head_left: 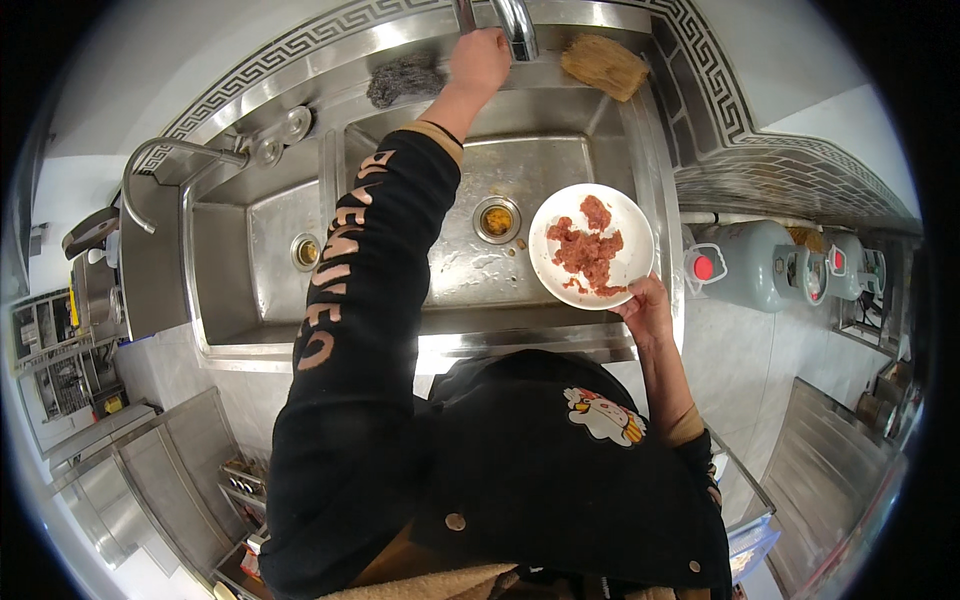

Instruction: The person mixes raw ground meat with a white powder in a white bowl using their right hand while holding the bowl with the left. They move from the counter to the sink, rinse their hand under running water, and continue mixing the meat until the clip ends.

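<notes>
The right hand (648,306) pinches the lower-right rim of a round white plate (544,264), its thumb lying along the edge and the other fingers mostly hidden underneath. On the plate lies a loose, uneven heap of reddish-pink minced meat (584,254), with one lump toward the far edge and small crumbs near the thumb. The plate is over the right side of the wide stainless-steel basin (540,165), close to the sink's right edge; whether it touches the metal cannot be told.

The left hand (480,62), at the end of a black sleeve with pinkish lettering (385,240), reaches across the sink to the shiny chrome faucet (517,30). It looks curled, but its fingertips are hidden, so I cannot tell whether it grips the metal.

Behind the basin, a dark grey, wiry scouring clump (405,79) lies left of that hand and a tan, rough-textured block (606,67) lies to the right of the faucet. Orange-yellow scraps sit in the round drain (497,220), left of the plate. A narrower steel basin (225,230) adjoins on the left, and a pale grey-green gas cylinder (748,264) stands beyond the sink's right side.
</notes>
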### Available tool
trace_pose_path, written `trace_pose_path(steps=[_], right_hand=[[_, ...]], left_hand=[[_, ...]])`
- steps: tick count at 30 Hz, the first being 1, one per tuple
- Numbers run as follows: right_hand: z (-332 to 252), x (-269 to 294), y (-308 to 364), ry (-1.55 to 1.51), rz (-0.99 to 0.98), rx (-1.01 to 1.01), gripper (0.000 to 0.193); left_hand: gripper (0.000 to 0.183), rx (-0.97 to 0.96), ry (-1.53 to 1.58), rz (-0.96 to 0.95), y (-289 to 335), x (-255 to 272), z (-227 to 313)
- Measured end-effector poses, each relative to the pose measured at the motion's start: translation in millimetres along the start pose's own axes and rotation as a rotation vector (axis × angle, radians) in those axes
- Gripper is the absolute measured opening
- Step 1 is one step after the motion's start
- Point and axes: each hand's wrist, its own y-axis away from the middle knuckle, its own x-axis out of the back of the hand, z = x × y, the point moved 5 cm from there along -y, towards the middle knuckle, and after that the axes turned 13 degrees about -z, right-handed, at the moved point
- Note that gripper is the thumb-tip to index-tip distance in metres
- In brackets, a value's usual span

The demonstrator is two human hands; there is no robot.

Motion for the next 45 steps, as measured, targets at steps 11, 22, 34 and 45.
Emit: trace_pose_path(steps=[11, 22, 34, 45], right_hand=[[0.3, 2.5, 2.3, 0.013, -0.002, 0.014, 0.046], [0.9, 6.6, 0.3, -0.002, -0.051, 0.036, 0.044], [-2.4, -1.5, 3.5, -0.009, -0.066, 0.067, 0.042], [3.0, 10.3, 0.2, -0.011, -0.04, 0.053, 0.041]], left_hand=[[0.018, 0.027, 0.045, -0.292, -26.3, -48.5, -52.3], [0.015, 0.154, -0.213, -0.24, -3.2, 12.3, 13.8], [0.028, 0.083, -0.239, -0.279, 2.0, 14.6, 21.0], [0.014, 0.159, -0.192, -0.289, 6.5, 21.1, 28.1]])
